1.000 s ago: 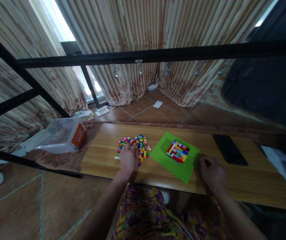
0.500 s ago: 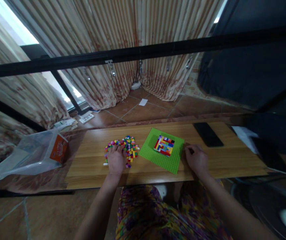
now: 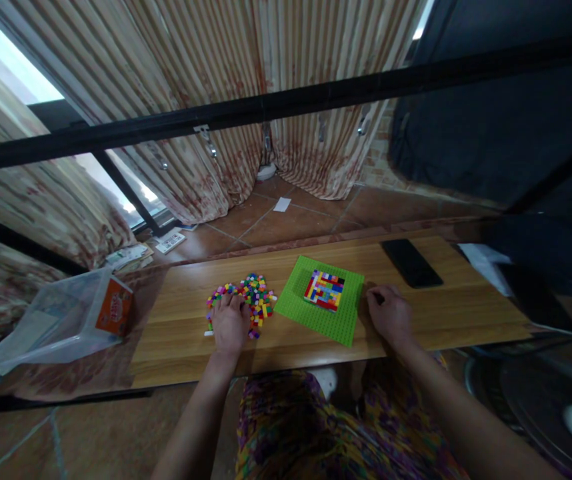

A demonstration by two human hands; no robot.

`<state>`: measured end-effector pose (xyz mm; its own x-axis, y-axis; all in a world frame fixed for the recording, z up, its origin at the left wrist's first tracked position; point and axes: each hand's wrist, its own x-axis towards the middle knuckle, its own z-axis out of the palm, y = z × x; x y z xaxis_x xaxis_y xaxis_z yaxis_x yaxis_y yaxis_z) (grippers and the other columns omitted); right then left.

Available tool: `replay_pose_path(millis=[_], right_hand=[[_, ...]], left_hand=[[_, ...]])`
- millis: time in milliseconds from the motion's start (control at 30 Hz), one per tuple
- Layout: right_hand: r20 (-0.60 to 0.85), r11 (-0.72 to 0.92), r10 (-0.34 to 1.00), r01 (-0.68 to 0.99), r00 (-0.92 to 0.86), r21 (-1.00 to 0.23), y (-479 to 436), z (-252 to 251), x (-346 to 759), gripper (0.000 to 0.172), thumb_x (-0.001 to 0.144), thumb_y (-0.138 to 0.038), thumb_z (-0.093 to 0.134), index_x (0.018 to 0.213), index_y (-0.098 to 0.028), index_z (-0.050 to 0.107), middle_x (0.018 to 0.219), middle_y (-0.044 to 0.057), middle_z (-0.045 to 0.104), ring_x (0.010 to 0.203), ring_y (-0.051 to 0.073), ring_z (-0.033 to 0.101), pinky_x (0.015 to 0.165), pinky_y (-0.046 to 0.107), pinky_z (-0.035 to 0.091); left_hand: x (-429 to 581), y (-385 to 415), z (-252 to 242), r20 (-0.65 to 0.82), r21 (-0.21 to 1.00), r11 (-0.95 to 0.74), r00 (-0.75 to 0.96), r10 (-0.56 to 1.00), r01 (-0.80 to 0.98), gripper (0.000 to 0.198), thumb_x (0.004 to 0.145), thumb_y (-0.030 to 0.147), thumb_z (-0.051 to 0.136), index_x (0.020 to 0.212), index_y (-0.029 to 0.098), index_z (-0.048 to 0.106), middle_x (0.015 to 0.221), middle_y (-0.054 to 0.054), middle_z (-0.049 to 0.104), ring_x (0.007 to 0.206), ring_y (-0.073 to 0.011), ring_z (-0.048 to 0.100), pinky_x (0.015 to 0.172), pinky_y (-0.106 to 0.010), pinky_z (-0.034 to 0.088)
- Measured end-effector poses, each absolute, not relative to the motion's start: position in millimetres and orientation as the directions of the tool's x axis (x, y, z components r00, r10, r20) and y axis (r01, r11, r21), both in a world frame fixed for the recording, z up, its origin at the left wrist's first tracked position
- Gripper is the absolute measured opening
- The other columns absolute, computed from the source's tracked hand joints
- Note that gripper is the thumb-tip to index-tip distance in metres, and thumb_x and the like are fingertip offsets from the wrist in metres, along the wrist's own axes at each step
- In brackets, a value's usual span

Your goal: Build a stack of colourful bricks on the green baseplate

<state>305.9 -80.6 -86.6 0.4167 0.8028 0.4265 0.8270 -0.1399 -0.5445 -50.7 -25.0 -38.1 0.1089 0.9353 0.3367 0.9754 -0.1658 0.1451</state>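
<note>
A green baseplate [image 3: 316,313] lies on the wooden table [image 3: 441,313], carrying a flat block of coloured bricks [image 3: 325,290]. To its left is a loose pile of small coloured bricks [image 3: 253,293]. My left hand [image 3: 229,323] rests palm down on the near side of that pile, fingers stretched over the bricks. My right hand [image 3: 390,315] sits on the table beside the baseplate's right corner, fingers curled loosely; I cannot make out anything in them.
A black phone [image 3: 411,263] lies on the table behind my right hand. A clear plastic box [image 3: 66,320] with an orange label stands off the table's left end. Black frame bars [image 3: 286,107] cross overhead. Curtains hang behind. White paper [image 3: 483,260] sits far right.
The view has swung to the right and slightly down. Both hands keep their places, left on the brick pile and right beside the baseplate.
</note>
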Motion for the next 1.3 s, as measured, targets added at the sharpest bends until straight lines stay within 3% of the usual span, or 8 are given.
replay_pose_path(millis=[233,400,600,767,933,1167,1300], right_hand=[[0.428,-0.142,0.803,0.83,0.416,-0.539,-80.9,-86.7,305.8,0.029,0.087,-0.036,0.044,0.075,-0.019,0.063,0.083,0.009,0.065,0.077,0.02,0.059,0.069,0.031,0.043],[0.435,-0.138,0.801,0.835,0.41,-0.533,-80.8,-88.0,306.6,0.03,0.088,-0.037,0.043,0.075,-0.018,0.063,0.082,0.009,0.064,0.075,0.02,0.058,0.067,0.03,0.042],[0.454,-0.115,0.797,0.838,0.398,-0.533,-80.1,-89.4,306.9,0.029,0.088,-0.037,0.043,0.075,-0.019,0.062,0.081,0.009,0.064,0.075,0.02,0.058,0.067,0.03,0.043],[0.445,-0.117,0.8,0.833,0.401,-0.54,-80.3,-87.3,305.7,0.028,0.087,-0.036,0.044,0.074,-0.019,0.062,0.081,0.008,0.064,0.076,0.02,0.059,0.068,0.03,0.043],[0.429,-0.135,0.799,0.822,0.42,-0.553,-80.0,-87.0,304.6,0.026,0.087,-0.035,0.045,0.074,-0.019,0.062,0.081,0.008,0.064,0.075,0.019,0.059,0.067,0.03,0.043],[0.428,-0.135,0.802,0.824,0.417,-0.551,-78.1,-88.7,305.7,0.024,0.086,-0.032,0.046,0.073,-0.019,0.062,0.081,0.008,0.063,0.076,0.02,0.057,0.07,0.03,0.043],[0.42,-0.147,0.799,0.816,0.431,-0.558,-77.9,-87.5,304.7,0.024,0.087,-0.031,0.045,0.074,-0.019,0.061,0.081,0.008,0.063,0.077,0.02,0.058,0.071,0.031,0.043]], left_hand=[[-49.6,-29.3,-36.6,0.356,0.176,-0.171,0.099,0.929,0.969,0.02,0.085,0.021,0.046,0.08,0.019,0.064,0.088,-0.009,0.066,0.087,-0.0242,0.06,0.082,-0.037,0.046],[-46.5,-24.8,-38.3,0.396,0.182,-0.171,0.087,0.914,0.968,0.022,0.086,0.023,0.047,0.094,0.018,0.067,0.099,-0.009,0.067,0.094,-0.0254,0.06,0.086,-0.039,0.046],[-32.8,-11.2,-28.8,0.276,0.128,-0.133,0.093,0.957,0.983,0.024,0.086,0.03,0.051,0.095,0.019,0.07,0.108,-0.01,0.067,0.101,-0.0269,0.058,0.092,-0.04,0.045],[-27.5,-8.2,-25.5,0.229,0.118,-0.097,0.068,0.971,0.988,0.022,0.085,0.023,0.048,0.088,0.019,0.069,0.106,-0.01,0.067,0.1,-0.0263,0.059,0.093,-0.041,0.044],[-26.1,-9.6,-22.9,0.294,0.234,-0.158,0.085,0.952,0.959,0.019,0.083,0.022,0.049,0.087,0.017,0.067,0.099,-0.011,0.068,0.097,-0.0255,0.061,0.089,-0.038,0.047],[22.1,-18.9,-15.1,0.251,0.589,-0.352,0.25,0.935,0.728,0.011,0.083,0.019,0.051,0.082,0.019,0.062,0.078,-0.002,0.07,0.072,-0.0146,0.065,0.07,-0.026,0.049],[52.9,-22.6,-12.5,0.253,0.653,-0.388,0.296,0.921,0.65,0.01,0.08,0.013,0.054,0.082,0.019,0.062,0.08,-0.001,0.07,0.074,-0.0129,0.067,0.071,-0.024,0.05]])
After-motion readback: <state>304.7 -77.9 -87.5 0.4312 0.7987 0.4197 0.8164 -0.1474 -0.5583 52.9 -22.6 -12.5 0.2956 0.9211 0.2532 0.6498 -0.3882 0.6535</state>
